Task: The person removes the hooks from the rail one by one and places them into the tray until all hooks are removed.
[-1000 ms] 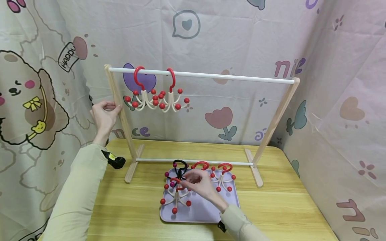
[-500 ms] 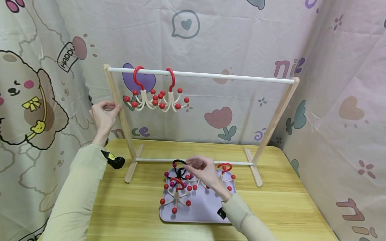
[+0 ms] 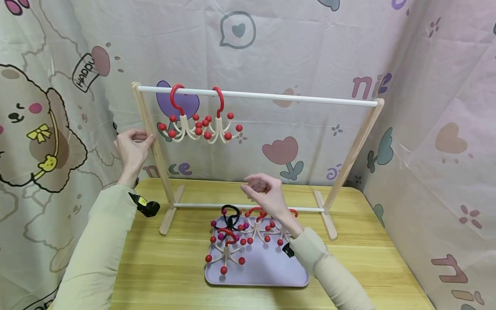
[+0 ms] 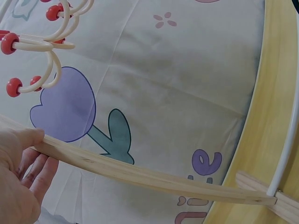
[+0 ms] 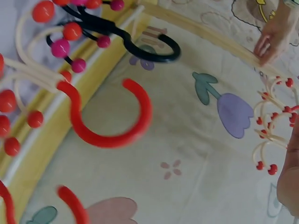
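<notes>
- the left hand [image 3: 133, 148] has the rack's wooden left upright [image 3: 159, 163] in a pinch, and the left wrist view confirms it: thumb on the upper side there, fingers on the lower
- over to the right hand [image 3: 265, 191], up in the air above the tray's hangers in the head view, fingers loosely bent, nothing in its grasp
- 4 hangers on the lavender tray [image 3: 271, 273]: the black hanger [image 3: 230, 223] with magenta balls at back left, the front red-hooked hanger [image 3: 226, 254] before it, the middle red-hooked hanger [image 3: 257, 224] beside it, and the right red-hooked hanger [image 3: 282, 234] partly masked by the right wrist
- 2 more up on the white upper rail [image 3: 298, 99], well towards its left end: the left hanging hanger [image 3: 184, 122] and the right hanging hanger [image 3: 218, 125], side by side on red hooks; can't tell whether their balls touch
- behind the tray runs the white lower rail [image 3: 209, 206], all on a wood-grain table [image 3: 356, 267], patterned curtain [image 3: 310, 43] at the back
</notes>
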{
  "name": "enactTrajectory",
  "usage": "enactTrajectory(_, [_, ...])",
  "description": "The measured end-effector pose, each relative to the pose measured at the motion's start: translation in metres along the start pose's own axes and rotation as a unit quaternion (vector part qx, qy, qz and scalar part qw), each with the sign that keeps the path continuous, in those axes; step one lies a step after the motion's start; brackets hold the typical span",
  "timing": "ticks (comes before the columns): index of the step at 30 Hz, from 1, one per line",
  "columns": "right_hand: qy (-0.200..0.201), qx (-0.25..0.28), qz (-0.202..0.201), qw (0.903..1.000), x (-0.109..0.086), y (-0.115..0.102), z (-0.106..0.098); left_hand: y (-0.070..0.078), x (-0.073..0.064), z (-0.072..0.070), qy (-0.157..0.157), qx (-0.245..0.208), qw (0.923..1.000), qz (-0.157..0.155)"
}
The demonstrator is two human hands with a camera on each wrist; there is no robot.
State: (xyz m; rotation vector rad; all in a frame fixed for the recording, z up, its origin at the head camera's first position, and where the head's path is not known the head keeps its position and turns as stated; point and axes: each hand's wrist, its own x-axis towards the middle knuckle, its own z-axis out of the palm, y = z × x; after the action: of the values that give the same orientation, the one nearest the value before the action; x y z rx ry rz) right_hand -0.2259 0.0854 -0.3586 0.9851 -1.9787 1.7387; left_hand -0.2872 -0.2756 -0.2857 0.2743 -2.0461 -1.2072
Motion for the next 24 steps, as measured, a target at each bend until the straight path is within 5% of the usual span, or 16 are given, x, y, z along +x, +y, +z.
enactTrajectory(24, [0.058,-0.017,-0.003,0.9982,0.093,-0.035,-0.003,-0.001,0.0,-0.001,-0.008,-0.003,1.0,0.001])
